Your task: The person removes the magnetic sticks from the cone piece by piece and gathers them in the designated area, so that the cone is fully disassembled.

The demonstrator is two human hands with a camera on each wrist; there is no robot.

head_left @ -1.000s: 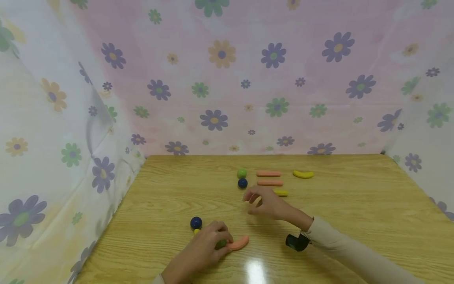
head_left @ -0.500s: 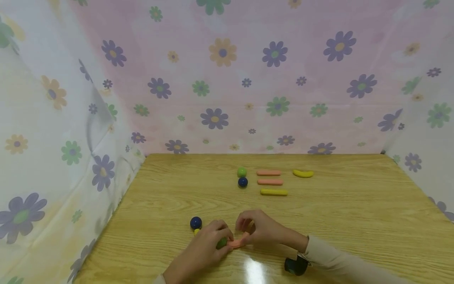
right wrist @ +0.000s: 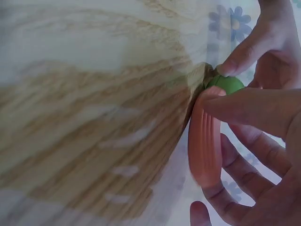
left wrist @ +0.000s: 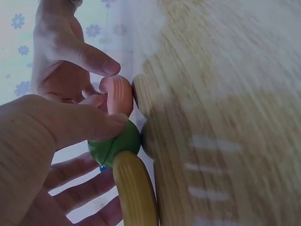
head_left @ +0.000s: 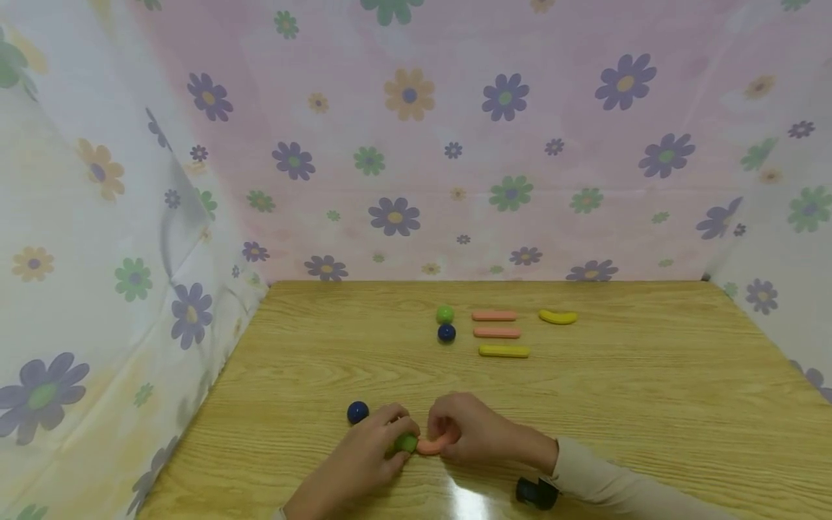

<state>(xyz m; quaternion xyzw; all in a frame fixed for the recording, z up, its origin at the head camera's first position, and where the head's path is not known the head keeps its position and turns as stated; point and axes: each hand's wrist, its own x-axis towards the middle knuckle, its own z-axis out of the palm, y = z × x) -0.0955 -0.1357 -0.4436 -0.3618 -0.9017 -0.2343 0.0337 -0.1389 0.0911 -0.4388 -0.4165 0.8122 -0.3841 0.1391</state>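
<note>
At the bottom centre of the head view, the left hand (head_left: pixel 367 448) pinches the green ball (head_left: pixel 406 443) between thumb and fingers, and just to its right the right hand (head_left: pixel 481 430) grips the curved coral piece (head_left: pixel 429 447), thumb on one side and fingers on the other. The step in hand seems to be setting the piece's end against the ball. That would go best with the ball pinned steady, since a round thing rolls easily, and the coral end aimed at the ball's middle, pressed gently along its own line rather than sideways, with fingertips clear of the joint. A light hold should also spare the yellow curved piece (left wrist: pixel 135 188), which appears to meet the ball in the lower middle of the left wrist view. The coral piece is pinkish orange, bent in a shallow arc, with a rounded end and fine ridges running lengthwise; its near end appears to touch the ball, though whether the two are joined cannot be told. The ball looks smooth, deep green, with a thin line across it.
</note>
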